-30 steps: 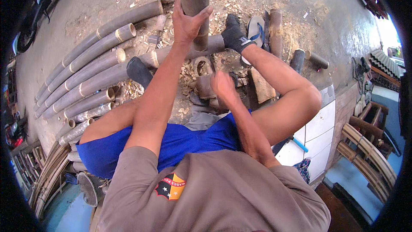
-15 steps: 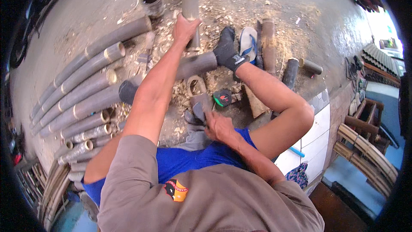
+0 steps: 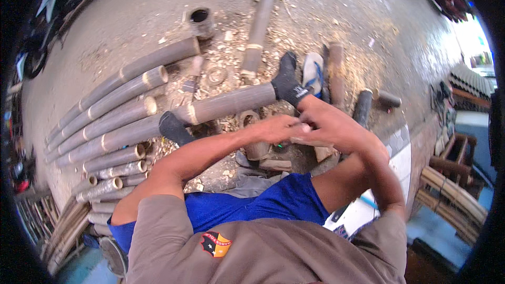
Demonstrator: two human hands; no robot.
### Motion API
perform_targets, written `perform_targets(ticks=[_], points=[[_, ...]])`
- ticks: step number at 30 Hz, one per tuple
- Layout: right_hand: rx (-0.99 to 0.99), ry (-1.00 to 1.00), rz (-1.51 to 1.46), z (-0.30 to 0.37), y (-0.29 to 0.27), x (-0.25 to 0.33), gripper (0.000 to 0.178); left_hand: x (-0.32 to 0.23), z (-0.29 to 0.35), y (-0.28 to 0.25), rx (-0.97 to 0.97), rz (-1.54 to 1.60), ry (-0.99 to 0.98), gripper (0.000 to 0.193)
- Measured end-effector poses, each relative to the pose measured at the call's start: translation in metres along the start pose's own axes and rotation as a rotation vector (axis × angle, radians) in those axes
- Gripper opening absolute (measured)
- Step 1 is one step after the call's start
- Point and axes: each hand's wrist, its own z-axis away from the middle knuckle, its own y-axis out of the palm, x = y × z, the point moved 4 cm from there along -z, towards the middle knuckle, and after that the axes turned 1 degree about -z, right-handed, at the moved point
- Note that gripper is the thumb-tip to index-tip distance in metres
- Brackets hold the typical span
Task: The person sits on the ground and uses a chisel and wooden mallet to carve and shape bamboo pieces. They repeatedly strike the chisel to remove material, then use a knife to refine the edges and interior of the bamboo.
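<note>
Seated low on the concrete floor (image 3: 336, 16), both hands brought together over the lap: left hand (image 3: 276, 128) and right hand (image 3: 329, 123) touching at the fingertips, apparently pinching some small pale thing between them, though too blurred to name; each grip narrow, closed on whatever that is. Just beyond, toward 12 o'clock, a long bamboo pole (image 3: 226, 105) lying crosswise, pinned under two dark-socked feet, left foot (image 3: 173, 128) and right foot (image 3: 286, 81), likely to stop rolling. At 9 o'clock, a stack of bamboo poles (image 3: 105, 126) laid parallel, hemming in that side. At 1 o'clock, a blue-strapped sandal (image 3: 314, 73) beside short bamboo offcuts (image 3: 363, 106). Shavings (image 3: 231, 58) strewn around. Open floor only farther out toward 12 and 1 o'clock.
</note>
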Motion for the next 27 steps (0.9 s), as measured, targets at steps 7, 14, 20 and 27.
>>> perform_targets(ticks=[7,14,20,27], points=[[-0.358,0.478,-0.459,0.048,-0.119,-0.135,0.064,-0.022,0.039,-0.08,-0.672,-0.014,0.287,0.038],[-0.762,0.584,0.146,0.016,0.01,-0.322,0.062,0.007,0.096,-0.299,-1.504,0.126,0.413,0.038],[-0.815,0.641,0.117,0.025,0.028,-0.326,0.058,0.048,0.101,-0.396,-1.686,0.345,0.51,0.036],[-1.031,0.573,-0.106,0.071,0.006,-0.3,0.054,0.086,0.064,-0.428,-1.707,0.236,0.467,0.041]])
